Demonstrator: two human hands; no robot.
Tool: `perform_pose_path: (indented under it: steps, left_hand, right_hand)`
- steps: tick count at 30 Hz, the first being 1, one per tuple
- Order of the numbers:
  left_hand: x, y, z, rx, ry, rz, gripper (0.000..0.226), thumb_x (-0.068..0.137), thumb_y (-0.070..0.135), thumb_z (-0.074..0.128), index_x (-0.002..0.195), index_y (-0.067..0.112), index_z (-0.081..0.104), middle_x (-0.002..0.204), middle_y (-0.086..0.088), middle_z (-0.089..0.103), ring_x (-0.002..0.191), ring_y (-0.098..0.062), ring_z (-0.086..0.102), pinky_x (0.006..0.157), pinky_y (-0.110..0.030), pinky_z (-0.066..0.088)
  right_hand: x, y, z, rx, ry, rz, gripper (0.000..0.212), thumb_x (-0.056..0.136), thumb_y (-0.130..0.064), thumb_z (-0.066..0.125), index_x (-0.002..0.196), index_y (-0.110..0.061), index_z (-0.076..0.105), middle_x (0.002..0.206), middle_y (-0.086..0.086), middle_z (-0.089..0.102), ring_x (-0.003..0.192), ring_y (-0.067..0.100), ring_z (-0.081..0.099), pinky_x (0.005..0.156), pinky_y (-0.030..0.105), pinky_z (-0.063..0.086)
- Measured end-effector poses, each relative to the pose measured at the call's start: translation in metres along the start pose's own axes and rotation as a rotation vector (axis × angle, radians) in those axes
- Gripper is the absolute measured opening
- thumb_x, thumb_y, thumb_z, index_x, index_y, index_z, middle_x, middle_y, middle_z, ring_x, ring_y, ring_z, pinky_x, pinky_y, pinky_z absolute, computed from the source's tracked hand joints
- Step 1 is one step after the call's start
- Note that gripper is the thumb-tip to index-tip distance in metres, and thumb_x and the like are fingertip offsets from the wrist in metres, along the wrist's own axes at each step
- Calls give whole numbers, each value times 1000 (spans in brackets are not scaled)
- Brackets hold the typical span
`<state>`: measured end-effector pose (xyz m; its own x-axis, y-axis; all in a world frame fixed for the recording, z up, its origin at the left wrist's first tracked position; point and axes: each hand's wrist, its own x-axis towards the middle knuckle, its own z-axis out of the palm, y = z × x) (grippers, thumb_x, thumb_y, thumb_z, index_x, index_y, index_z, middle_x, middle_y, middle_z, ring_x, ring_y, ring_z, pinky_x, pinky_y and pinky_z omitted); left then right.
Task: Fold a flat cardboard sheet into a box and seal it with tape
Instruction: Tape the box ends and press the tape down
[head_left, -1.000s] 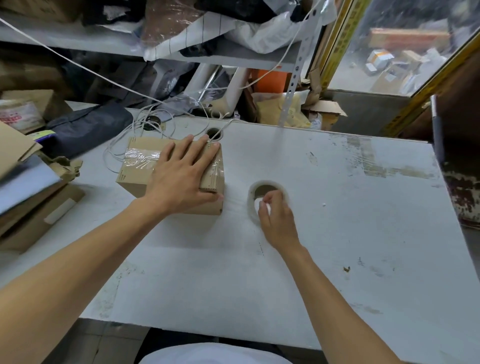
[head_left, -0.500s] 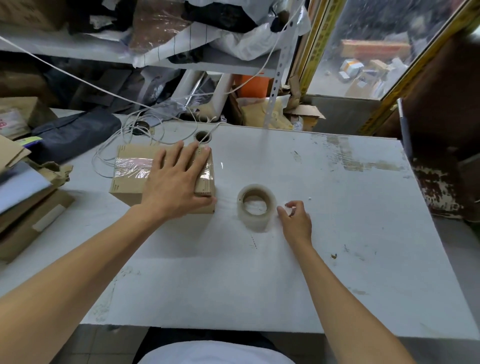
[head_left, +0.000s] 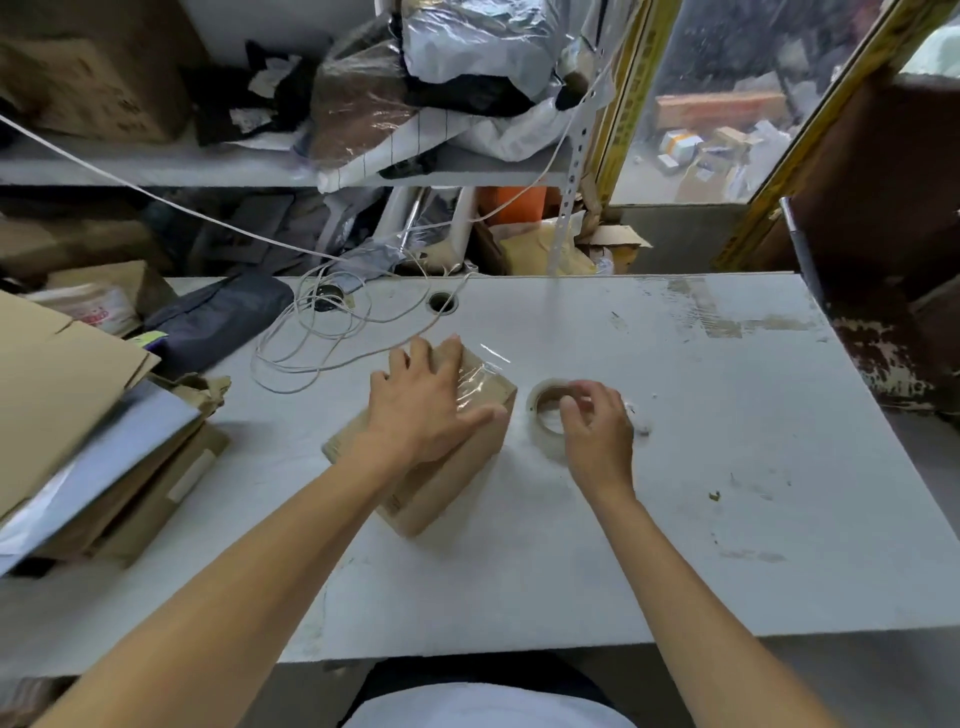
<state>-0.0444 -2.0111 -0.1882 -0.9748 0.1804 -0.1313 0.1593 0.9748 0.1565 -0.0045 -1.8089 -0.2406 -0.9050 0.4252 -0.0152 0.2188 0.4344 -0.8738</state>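
Seated at a scuffed white table (head_left: 675, 519), a person presses the left hand (head_left: 423, 410) flat, fingers spread, on top of a small cardboard box (head_left: 441, 483) lying near the table's middle at an angle to the edge. Clear tape (head_left: 480, 379) glints across the box's far end; the palm hides most of the top, so the seam beneath cannot be seen. Just right of the box, a roll of tape (head_left: 543, 415) lies flat. The right hand (head_left: 597, 426) sits over the roll's near right side with fingers loosely curled; whether they grip the roll is unclear, and motion blur softens them. Loose white cord (head_left: 311, 353) coils behind the box. Flattened cardboard (head_left: 57, 384), cut off by the frame, is stacked at left.
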Motion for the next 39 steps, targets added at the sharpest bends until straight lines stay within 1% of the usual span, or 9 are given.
perform_pose_path:
  steps: [3, 7, 13, 19, 24, 26, 32, 36, 39]
  left_hand:
    - [-16, -7, 2, -184, 9, -22, 86, 81, 78, 45, 147, 26, 24, 129, -10, 41, 119, -33, 45, 83, -47, 46]
    - [-33, -19, 14, -428, 93, -78, 68, 83, 69, 51, 132, 23, 41, 122, -6, 44, 106, -30, 56, 77, -40, 50]
    - [-30, -35, 29, -859, 189, 66, 39, 86, 33, 69, 122, 27, 56, 123, 3, 44, 119, -18, 43, 101, -33, 40]
    - [-6, -49, 26, -1018, 1, 53, 37, 72, 51, 72, 109, 50, 66, 111, 11, 46, 120, -13, 44, 102, -29, 41]
    - [13, -53, 19, -1097, -124, 13, 38, 64, 52, 77, 96, 34, 75, 105, -1, 59, 98, -9, 62, 79, -21, 45]
    - [16, -53, 19, -1101, -137, -6, 32, 67, 46, 78, 93, 28, 75, 103, -4, 60, 95, -14, 63, 78, -24, 48]
    - [19, -48, 22, -1179, -71, -60, 11, 73, 34, 79, 76, 24, 75, 98, -12, 64, 90, -22, 66, 78, -32, 52]
    - [12, -43, 24, -1149, 5, -104, 23, 84, 44, 66, 82, 24, 76, 97, -9, 61, 91, -17, 62, 79, -31, 48]
    - [-1, -46, 21, -1129, -98, -21, 41, 57, 57, 74, 91, 36, 65, 106, 2, 55, 96, -6, 59, 77, -19, 44]
  right_hand:
    - [-25, -42, 24, 111, -44, -145, 23, 88, -14, 62, 110, -22, 66, 104, -4, 56, 92, 4, 58, 81, 23, 50]
    - [-31, -54, 45, 106, -167, -129, 38, 88, -17, 65, 120, -36, 63, 116, -2, 46, 100, 0, 52, 90, 22, 47]
    - [-24, -58, 51, 25, -378, -199, 40, 87, -13, 54, 119, -35, 65, 125, -6, 48, 125, 13, 42, 110, 27, 32]
    - [-14, -56, 59, 78, -370, -111, 26, 79, -34, 64, 105, -33, 66, 109, -11, 64, 110, 8, 58, 101, 35, 45]
    - [-7, -59, 58, 64, -425, -9, 21, 80, -42, 65, 99, -32, 65, 100, -9, 69, 95, 7, 64, 84, 28, 50]
    - [-9, -61, 57, 84, -441, -8, 18, 83, -42, 65, 98, -33, 64, 98, -9, 69, 93, 8, 65, 82, 29, 51]
    - [-6, -63, 52, 69, -545, 30, 44, 64, -34, 86, 100, -32, 59, 94, -6, 70, 80, 7, 66, 75, 30, 55]
    - [-7, -66, 58, 32, -408, 2, 22, 80, -37, 76, 92, -25, 63, 86, -6, 70, 76, 5, 64, 69, 20, 49]
    - [-10, -66, 61, 44, -370, -33, 13, 87, -37, 67, 87, -25, 64, 83, -6, 71, 77, 6, 64, 69, 21, 49]
